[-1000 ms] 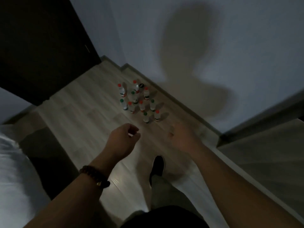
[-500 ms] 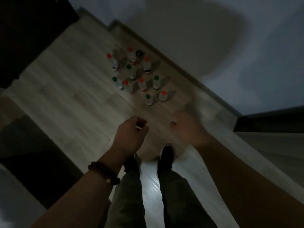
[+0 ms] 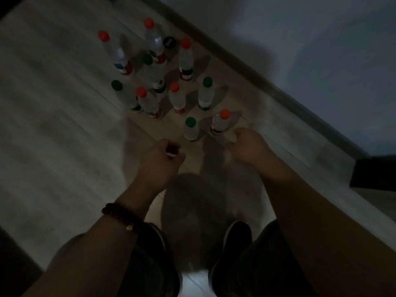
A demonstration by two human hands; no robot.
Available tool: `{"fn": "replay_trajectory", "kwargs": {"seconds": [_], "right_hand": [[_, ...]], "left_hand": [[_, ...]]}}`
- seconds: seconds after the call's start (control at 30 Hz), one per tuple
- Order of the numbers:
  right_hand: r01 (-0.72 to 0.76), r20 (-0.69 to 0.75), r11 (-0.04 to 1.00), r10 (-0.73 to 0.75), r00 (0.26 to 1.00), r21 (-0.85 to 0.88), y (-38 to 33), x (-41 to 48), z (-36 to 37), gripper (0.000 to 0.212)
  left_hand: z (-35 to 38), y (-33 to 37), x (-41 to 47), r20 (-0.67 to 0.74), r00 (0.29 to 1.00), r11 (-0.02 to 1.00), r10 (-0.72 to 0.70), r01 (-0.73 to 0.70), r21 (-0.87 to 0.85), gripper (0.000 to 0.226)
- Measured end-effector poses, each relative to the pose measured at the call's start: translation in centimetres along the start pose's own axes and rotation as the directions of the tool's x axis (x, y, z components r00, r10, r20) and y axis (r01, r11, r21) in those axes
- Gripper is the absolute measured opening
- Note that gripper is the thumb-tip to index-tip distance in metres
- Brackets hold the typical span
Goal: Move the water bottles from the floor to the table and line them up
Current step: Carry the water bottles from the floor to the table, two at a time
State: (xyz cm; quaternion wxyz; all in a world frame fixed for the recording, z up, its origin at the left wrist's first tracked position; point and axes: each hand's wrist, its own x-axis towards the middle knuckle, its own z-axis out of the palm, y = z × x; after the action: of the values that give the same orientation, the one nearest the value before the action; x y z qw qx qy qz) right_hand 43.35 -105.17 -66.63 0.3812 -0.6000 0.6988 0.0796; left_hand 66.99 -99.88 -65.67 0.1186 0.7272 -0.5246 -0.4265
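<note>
Several clear water bottles with red or green caps stand upright in a cluster on the wooden floor [image 3: 64, 116]. Nearest me are a green-capped bottle [image 3: 190, 129] and a red-capped bottle [image 3: 220, 123]. My left hand [image 3: 160, 161], with a bead bracelet on the wrist, hovers just short of the green-capped one with fingers curled and nothing in them. My right hand [image 3: 248, 146] is beside the red-capped bottle, fingertips close to its base, fingers bent and apart, holding nothing. The table is not in view.
A grey wall with a dark skirting board [image 3: 257, 82] runs diagonally behind the bottles. A black round object [image 3: 169, 42] lies among the far bottles. My two dark shoes [image 3: 235, 236] stand on the floor below. A dark piece of furniture [image 3: 372, 172] is at the right.
I have stepped closer and bent down; the bottles are larger in view. Both hands have reached forward to the two nearest bottles. The view is blurred by motion.
</note>
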Motion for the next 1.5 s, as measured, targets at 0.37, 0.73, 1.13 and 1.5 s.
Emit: {"fn": "replay_trajectory", "kwargs": {"seconds": [0.37, 0.73, 1.13, 1.5], "right_hand": [[0.041, -0.157, 0.903, 0.03, 0.987, 0.427, 1.8, 13.2, 4.8, 0.086], [0.144, -0.342, 0.813, 0.072, 0.937, 0.564, 0.9, 13.4, 5.7, 0.035], [0.405, -0.758, 0.903, -0.161, 0.632, 0.145, 1.1, 11.1, 2.4, 0.04], [0.423, -0.635, 0.787, -0.053, 0.771, 0.449, 0.6, 9.5, 2.0, 0.031]], "left_hand": [[0.9, -1.8, 14.0, 0.055, 0.988, 0.961, 0.141, -0.15, 0.233, 0.083], [2.0, -2.9, 16.2, 0.252, 0.956, 0.939, 0.15, -0.217, 0.266, 0.098], [5.0, -3.4, 17.8, 0.311, 0.936, 0.925, 0.167, -0.258, 0.28, 0.089], [7.0, -3.2, 18.5, 0.277, 0.93, 0.908, 0.24, -0.316, 0.274, 0.035]]}}
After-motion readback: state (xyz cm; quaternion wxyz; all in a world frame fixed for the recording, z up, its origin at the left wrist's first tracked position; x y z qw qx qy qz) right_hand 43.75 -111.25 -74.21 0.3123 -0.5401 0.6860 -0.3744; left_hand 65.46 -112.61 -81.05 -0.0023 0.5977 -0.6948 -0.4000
